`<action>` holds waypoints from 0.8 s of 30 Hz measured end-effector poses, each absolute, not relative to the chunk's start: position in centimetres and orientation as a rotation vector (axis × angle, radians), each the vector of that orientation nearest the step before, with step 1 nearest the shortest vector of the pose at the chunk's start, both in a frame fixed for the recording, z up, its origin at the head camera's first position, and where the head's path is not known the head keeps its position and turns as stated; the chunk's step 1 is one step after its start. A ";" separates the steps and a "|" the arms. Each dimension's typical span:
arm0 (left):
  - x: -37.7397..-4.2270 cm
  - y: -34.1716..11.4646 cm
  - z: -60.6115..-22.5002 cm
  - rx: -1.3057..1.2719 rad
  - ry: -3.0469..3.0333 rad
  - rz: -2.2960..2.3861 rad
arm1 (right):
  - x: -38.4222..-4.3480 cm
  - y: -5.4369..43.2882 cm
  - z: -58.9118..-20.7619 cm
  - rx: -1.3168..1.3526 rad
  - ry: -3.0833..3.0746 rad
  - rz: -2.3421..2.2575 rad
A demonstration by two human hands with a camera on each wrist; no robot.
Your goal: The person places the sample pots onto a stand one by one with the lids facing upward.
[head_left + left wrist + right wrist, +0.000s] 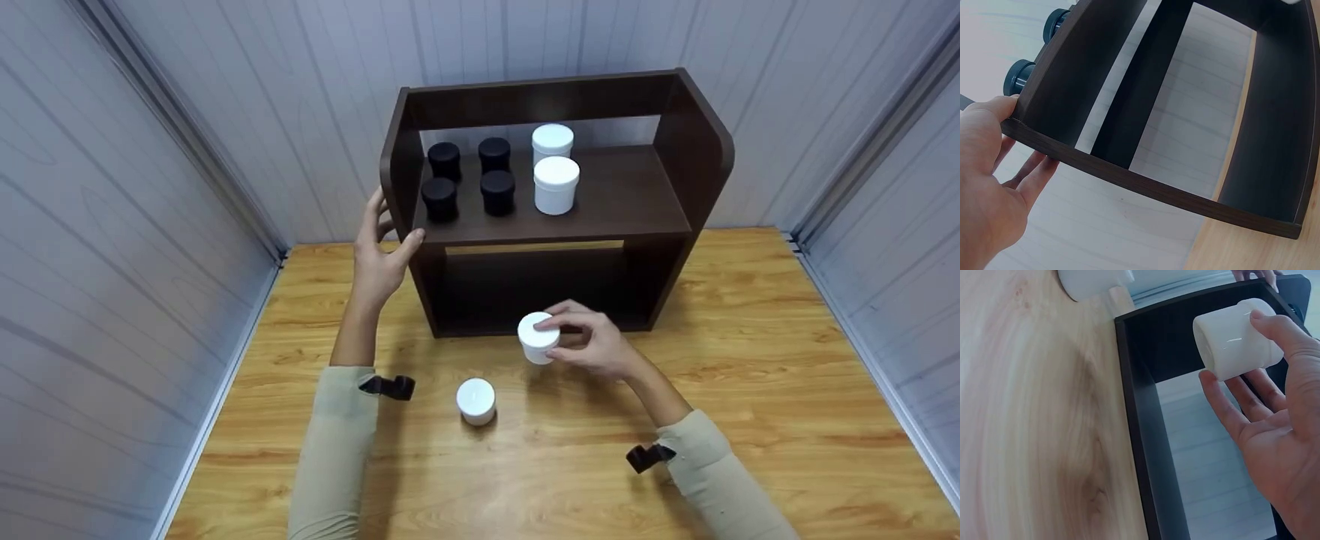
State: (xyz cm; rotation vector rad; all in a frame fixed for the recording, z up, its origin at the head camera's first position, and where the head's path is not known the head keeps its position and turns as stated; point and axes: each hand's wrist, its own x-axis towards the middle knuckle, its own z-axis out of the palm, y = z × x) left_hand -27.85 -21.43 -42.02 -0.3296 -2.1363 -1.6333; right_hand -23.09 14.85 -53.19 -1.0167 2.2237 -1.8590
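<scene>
My right hand (pixel 598 346) holds a white lidded jar (pixel 535 337) in front of the shelf's lower opening. In the right wrist view the jar (pixel 1235 342) lies tilted between thumb and fingers, above the wooden surface. My left hand (pixel 379 268) grips the left side panel of a dark brown two-tier shelf (pixel 634 187). In the left wrist view its thumb (pixel 1002 107) lies at the panel's edge, with the other fingers on the outer side. A second white jar (pixel 476 403) stands on the wooden tabletop (pixel 585 465), nearer to me.
Several black jars (pixel 498 193) stand in two rows at the left of the upper tier. Beside them are two white jars (pixel 556 187), one behind the other. Pale panel walls (pixel 330 135) enclose the tabletop at the back and both sides.
</scene>
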 end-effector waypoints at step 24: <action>-27.8 -21.4 -42.0 -0.352 -2.142 -1.630 | -23.2 20.5 -49.7 -1.079 2.147 -2.136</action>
